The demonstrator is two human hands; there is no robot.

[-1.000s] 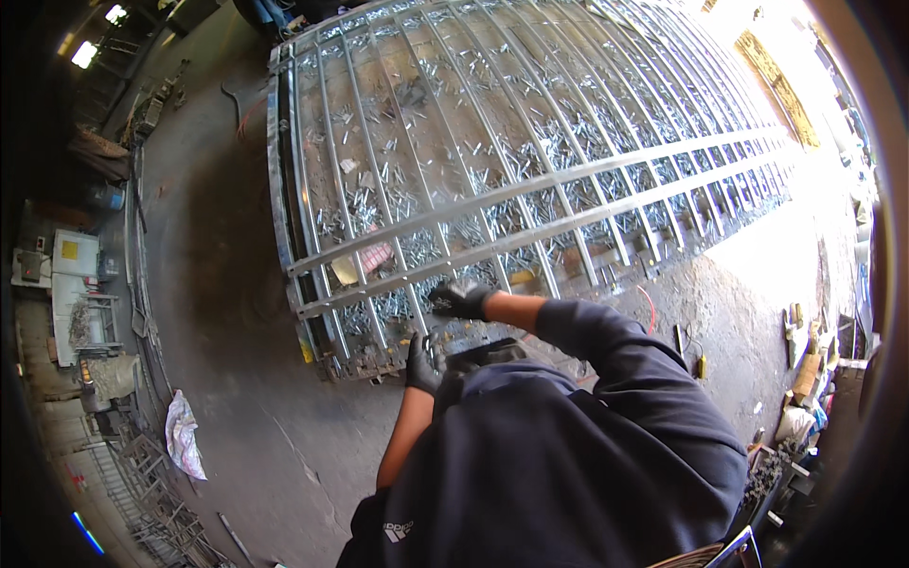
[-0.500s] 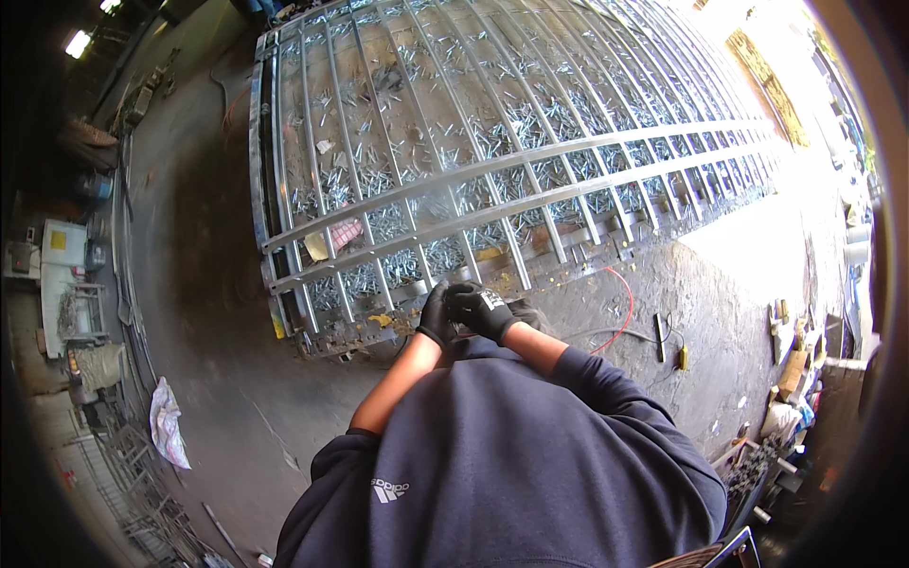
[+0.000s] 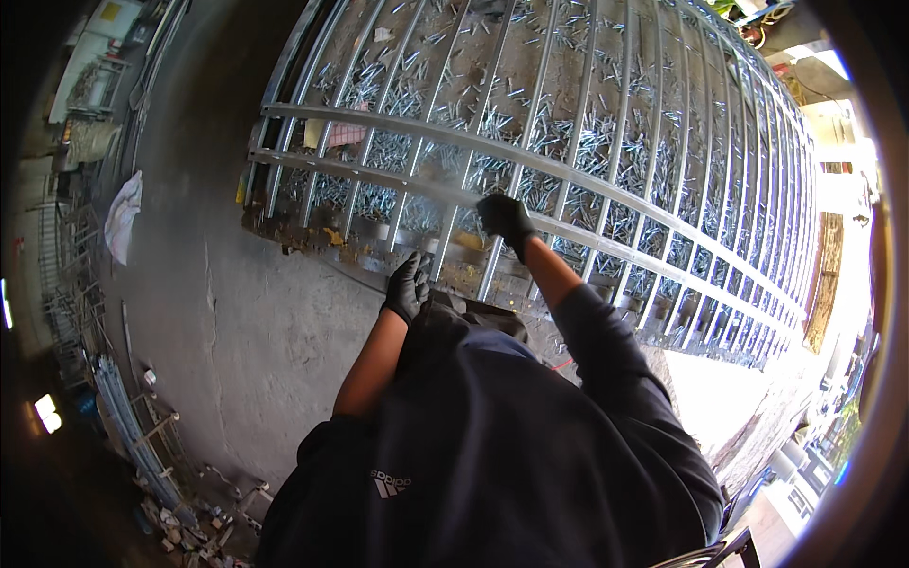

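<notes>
My left hand (image 3: 408,288), in a black glove, is just off the near edge of a metal frame, close to the end of a crossbar (image 3: 443,242). Its fingers are curled, and what they hold, if anything, is hidden. Further forward and to the right, my black-gloved right hand (image 3: 507,225) is closed at the nearer long rail (image 3: 587,239); I cannot make out anything in its fingers. Parallel to that rail runs a second long rail (image 3: 544,166). Many short, shiny metal pieces (image 3: 492,173) lie scattered beneath the bars.
A pink and pale scrap (image 3: 346,133) lies under the bars at the left. White cloth (image 3: 123,218) is on the floor further left. Metal lengths (image 3: 137,431) are stacked at lower left. A wooden beam (image 3: 826,275) stands beyond the frame's right end.
My hands were together at the frame's near edge and are now apart. The right has reached forward to the rail; the left stays near the edge. The whole view has turned.
</notes>
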